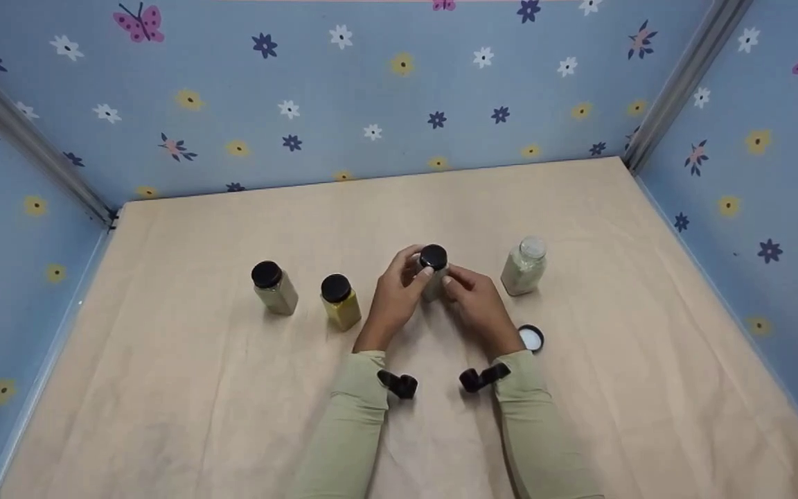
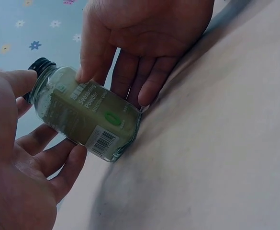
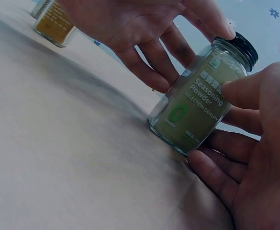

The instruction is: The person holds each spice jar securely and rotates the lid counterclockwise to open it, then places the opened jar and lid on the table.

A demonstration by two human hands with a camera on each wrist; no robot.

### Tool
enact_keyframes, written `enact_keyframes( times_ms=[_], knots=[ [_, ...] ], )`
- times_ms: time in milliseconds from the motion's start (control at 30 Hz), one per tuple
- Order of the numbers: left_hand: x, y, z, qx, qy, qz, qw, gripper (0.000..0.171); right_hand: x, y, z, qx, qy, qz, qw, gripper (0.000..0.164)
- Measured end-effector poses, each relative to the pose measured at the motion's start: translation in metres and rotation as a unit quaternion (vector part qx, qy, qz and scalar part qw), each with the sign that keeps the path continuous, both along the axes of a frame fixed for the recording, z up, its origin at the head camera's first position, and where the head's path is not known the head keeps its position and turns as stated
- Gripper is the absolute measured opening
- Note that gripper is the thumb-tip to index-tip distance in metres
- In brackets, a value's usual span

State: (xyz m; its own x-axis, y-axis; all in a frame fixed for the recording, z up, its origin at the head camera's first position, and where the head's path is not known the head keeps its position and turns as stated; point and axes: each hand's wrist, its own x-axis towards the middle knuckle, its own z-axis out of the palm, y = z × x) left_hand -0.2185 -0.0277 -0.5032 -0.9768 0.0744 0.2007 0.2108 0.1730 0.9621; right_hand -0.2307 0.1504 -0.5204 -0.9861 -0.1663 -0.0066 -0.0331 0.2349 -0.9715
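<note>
A glass seasoning jar (image 1: 432,276) of greenish powder with a black cap stands at the middle of the beige table (image 1: 233,416). My left hand (image 1: 399,287) holds it from the left, thumb up by the cap and fingers along its side. My right hand (image 1: 475,298) grips it from the right. In the left wrist view the jar (image 2: 87,115) sits between my left hand (image 2: 29,158) and my right hand (image 2: 140,43). In the right wrist view my right hand's (image 3: 254,158) thumb presses the jar's (image 3: 197,100) label, with my left hand (image 3: 144,28) behind it.
A capped jar (image 1: 274,287) and a capped yellow-powder jar (image 1: 340,301) stand to the left. An uncapped jar (image 1: 524,267) stands to the right, with a loose black cap (image 1: 530,338) lying nearer me. Blue flowered walls (image 1: 399,90) close in three sides.
</note>
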Motion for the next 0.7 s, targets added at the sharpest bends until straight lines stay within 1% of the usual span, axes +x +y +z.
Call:
enact_keyframes(
  times_ms=[167,300,433,533,700],
  knots=[
    [-0.0013,0.0001,-0.0006,-0.008,-0.003,-0.005,1.0000,0.048,-0.0002,0.0001,-0.0004,0.002,-0.006,0.000,1.000,0.040],
    [-0.0022,-0.0001,0.0024,-0.022,-0.008,-0.012,0.9997,0.052,-0.0008,0.0005,0.0002,0.002,-0.009,-0.001,1.000,0.040],
    [-0.0026,0.0006,0.0057,-0.036,-0.010,-0.016,0.9992,0.052,-0.0003,0.0010,0.0003,-0.004,-0.010,0.001,1.000,0.040],
    [-0.0027,0.0016,0.0062,-0.037,-0.010,-0.011,0.9992,0.050,-0.0001,0.0009,-0.0001,-0.004,-0.004,0.002,1.000,0.040],
    [-0.0017,0.0026,0.0060,-0.027,-0.008,-0.003,0.9996,0.048,0.0001,0.0004,-0.0007,-0.004,0.004,0.001,1.000,0.038]
  ],
)
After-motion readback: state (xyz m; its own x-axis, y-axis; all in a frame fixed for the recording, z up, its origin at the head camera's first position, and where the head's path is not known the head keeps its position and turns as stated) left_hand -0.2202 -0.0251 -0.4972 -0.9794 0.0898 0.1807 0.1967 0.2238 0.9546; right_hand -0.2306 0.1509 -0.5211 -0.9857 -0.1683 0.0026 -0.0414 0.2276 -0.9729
